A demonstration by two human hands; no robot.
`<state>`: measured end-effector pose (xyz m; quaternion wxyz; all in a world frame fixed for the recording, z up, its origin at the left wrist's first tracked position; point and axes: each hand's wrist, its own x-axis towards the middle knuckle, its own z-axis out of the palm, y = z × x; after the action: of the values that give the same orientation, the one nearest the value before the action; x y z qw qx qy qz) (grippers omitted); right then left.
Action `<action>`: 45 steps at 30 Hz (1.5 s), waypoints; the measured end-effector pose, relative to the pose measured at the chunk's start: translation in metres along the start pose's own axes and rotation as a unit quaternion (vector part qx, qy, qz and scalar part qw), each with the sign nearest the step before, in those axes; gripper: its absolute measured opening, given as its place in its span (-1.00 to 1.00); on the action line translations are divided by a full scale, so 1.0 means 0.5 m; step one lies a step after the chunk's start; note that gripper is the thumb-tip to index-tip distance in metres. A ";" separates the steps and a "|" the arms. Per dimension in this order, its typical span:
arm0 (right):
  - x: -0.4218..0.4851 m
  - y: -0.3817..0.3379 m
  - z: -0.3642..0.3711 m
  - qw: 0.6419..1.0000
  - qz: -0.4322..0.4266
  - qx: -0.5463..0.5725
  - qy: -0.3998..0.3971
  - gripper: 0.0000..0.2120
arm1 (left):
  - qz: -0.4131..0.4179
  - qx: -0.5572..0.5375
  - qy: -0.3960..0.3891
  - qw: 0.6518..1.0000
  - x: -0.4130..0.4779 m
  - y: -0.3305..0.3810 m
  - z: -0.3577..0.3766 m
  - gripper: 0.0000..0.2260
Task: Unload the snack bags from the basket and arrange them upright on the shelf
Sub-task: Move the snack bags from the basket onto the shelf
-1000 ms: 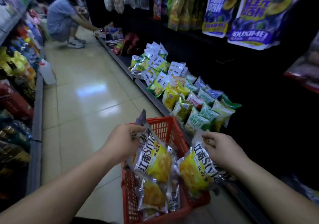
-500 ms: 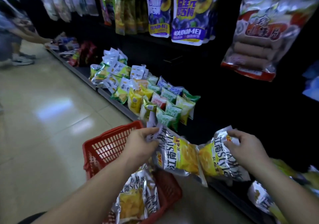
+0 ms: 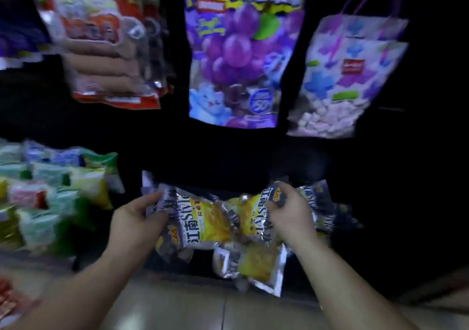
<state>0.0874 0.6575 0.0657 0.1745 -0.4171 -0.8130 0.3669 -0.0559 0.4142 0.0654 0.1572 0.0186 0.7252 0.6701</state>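
My left hand [image 3: 138,218] grips the top edge of a silver and yellow snack bag [image 3: 203,223], held over the dark bottom shelf [image 3: 355,273]. My right hand [image 3: 291,211] pinches the top of a second bag of the same kind [image 3: 256,218] just to its right. A third such bag [image 3: 253,266] lies tilted at the shelf's front edge below them. More of these bags [image 3: 317,202] stand behind my right hand. Only a red corner of the basket [image 3: 7,299] shows at the lower left. The picture is blurred.
Green, white and red snack bags [image 3: 58,192] fill the shelf to the left. Above hang a red sausage pack [image 3: 101,40], a purple grape bag [image 3: 241,50] and a purple gift bag [image 3: 347,75]. Tiled floor [image 3: 203,304] runs along the bottom.
My view has swung right to face the shelf. Both hands carried their bags away from the basket and over the bottom shelf. The basket slid almost out of sight at lower left.
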 end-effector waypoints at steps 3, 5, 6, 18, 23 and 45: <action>0.032 0.054 -0.059 0.995 0.022 0.048 0.083 -0.40 | 0.053 0.047 -0.011 0.997 0.018 0.016 0.124 -0.66; 0.046 0.093 -0.085 0.985 0.013 0.106 0.132 -0.34 | 0.077 0.037 -0.013 0.996 0.018 0.031 0.197 -0.68; 0.049 0.116 -0.091 0.981 0.015 0.129 0.142 -0.30 | 0.082 0.020 -0.011 0.996 0.016 0.034 0.225 -0.69; 0.035 0.229 -0.095 0.971 0.233 -0.050 -0.023 -0.14 | -0.158 0.094 -0.213 0.960 -0.056 -0.157 0.279 -0.31; 0.012 0.171 -0.055 0.989 0.105 0.043 -0.099 -0.53 | -0.151 0.084 -0.214 0.962 -0.092 -0.149 0.223 -0.48; -0.489 -0.361 0.557 0.784 -0.297 -0.186 -0.512 -0.58 | -0.179 0.113 0.205 0.956 -0.260 -0.367 -0.618 -0.65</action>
<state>-0.0316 0.2655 0.0184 -0.2485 0.0696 -0.9190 0.2980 0.0231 0.0663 -0.0716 0.1197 -0.2320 0.8040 0.5342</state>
